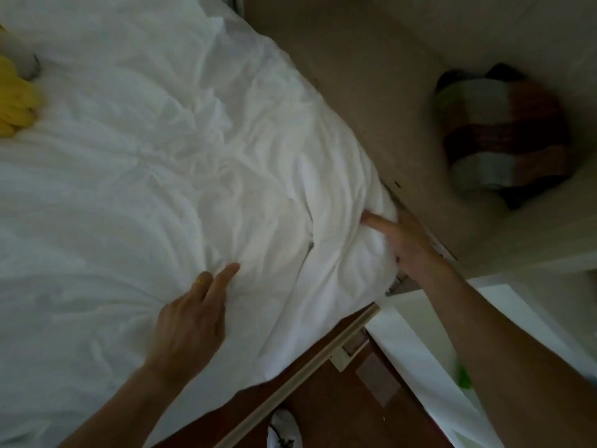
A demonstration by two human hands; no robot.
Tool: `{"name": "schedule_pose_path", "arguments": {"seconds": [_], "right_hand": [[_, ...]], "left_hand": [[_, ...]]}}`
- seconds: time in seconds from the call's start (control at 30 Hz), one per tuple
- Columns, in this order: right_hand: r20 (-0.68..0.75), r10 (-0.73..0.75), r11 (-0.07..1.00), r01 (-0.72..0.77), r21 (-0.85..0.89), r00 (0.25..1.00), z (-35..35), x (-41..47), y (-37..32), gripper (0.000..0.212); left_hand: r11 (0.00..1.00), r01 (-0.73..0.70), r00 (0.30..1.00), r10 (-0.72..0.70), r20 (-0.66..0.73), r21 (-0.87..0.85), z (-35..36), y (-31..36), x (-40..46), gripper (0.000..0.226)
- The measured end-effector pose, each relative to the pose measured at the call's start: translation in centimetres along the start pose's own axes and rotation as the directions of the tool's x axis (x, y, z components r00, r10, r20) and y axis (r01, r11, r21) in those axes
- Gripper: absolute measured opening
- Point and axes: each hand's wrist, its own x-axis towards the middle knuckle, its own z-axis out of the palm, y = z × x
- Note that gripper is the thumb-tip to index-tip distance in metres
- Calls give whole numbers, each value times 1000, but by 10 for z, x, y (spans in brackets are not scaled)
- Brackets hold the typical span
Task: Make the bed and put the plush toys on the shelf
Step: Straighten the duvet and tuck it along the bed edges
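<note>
A wrinkled white duvet (145, 163) covers the bed and fills the left and middle of the head view. My left hand (190, 315) lies flat on the duvet near the bed's lower edge, fingers apart and pointing up. My right hand (403, 240) grips the bunched corner of the duvet at the bed's right edge, beside the wall. A yellow plush toy (17, 105) lies on the bed at the far left edge, partly cut off, with a grey soft thing (27, 64) just above it.
A beige wall (371, 76) runs along the bed's right side. A striped brown, grey and green cushion (500, 137) sits in a recess at the right. A white shelf unit (420, 344) stands at lower right. Below are the wooden bed rail (307, 370), brown floor and a white shoe (284, 428).
</note>
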Motion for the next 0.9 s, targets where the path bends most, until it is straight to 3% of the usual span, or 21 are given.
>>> {"name": "schedule_pose_path", "arguments": {"seconds": [0.03, 0.1, 0.13, 0.2, 0.27, 0.3, 0.37, 0.43, 0.47, 0.53, 0.6, 0.63, 0.7, 0.77, 0.8, 0.9], "right_hand": [[-65, -27, 997, 31, 67, 998, -13, -7, -6, 58], [-220, 16, 1000, -17, -5, 975, -35, -13, -5, 84], [-303, 38, 982, -93, -166, 952, -42, -11, 4, 91], [-349, 12, 805, -216, -552, 937, -43, -4, 23, 92], [-312, 36, 603, -270, -751, 949, -20, 5, 36, 98], [-290, 20, 584, -247, -773, 957, -2, 9, 35, 95], [-218, -181, 622, -60, -781, 959, 47, 8, 15, 79], [-164, -434, 624, 164, -764, 886, 87, 3, 1, 74], [-104, -489, 586, 238, -775, 866, 100, 4, 3, 75], [81, -368, 480, 264, -837, 926, 114, 11, 23, 83], [150, -161, 501, 212, -839, 975, 112, 23, 39, 93], [147, -142, 531, 200, -823, 979, 110, 28, 36, 96], [90, -296, 477, 229, -849, 951, 109, 20, 20, 93], [48, -576, 328, 285, -901, 816, 109, 8, 20, 87], [107, -628, 252, 332, -909, 771, 108, 4, 27, 86], [266, -380, 163, 347, -923, 886, 117, -4, 52, 99]], "left_hand": [[999, -5, 1000, 4, -25, -32, -8, 0, -5, 46], [998, -3, 999, 1, -46, -58, -18, -4, -16, 46], [1000, 0, 1000, -1, -31, -23, -18, -6, -20, 48], [991, -18, 998, 9, 68, 132, -5, -8, -21, 55], [973, -8, 988, -27, 149, 229, 6, -2, -12, 56], [969, 12, 990, -46, 133, 246, 6, 5, -3, 50], [969, 9, 1000, -13, 15, 245, 2, 20, 19, 45], [970, -65, 986, 99, -133, 235, -2, 34, 42, 47], [966, -99, 982, 134, -136, 239, 2, 36, 47, 53], [942, -134, 991, 128, 39, 308, 19, 29, 44, 71], [918, -176, 971, 102, 217, 355, 38, 16, 28, 85], [915, -183, 965, 96, 245, 360, 42, 10, 21, 87], [928, -197, 967, 131, 217, 318, 33, 6, 11, 82], [937, -145, 986, 109, 130, 316, 14, -3, -3, 76], [937, -76, 995, 47, 92, 342, 5, -12, -15, 76], [910, 110, 972, -183, 150, 399, -17, -43, -53, 92]]}}
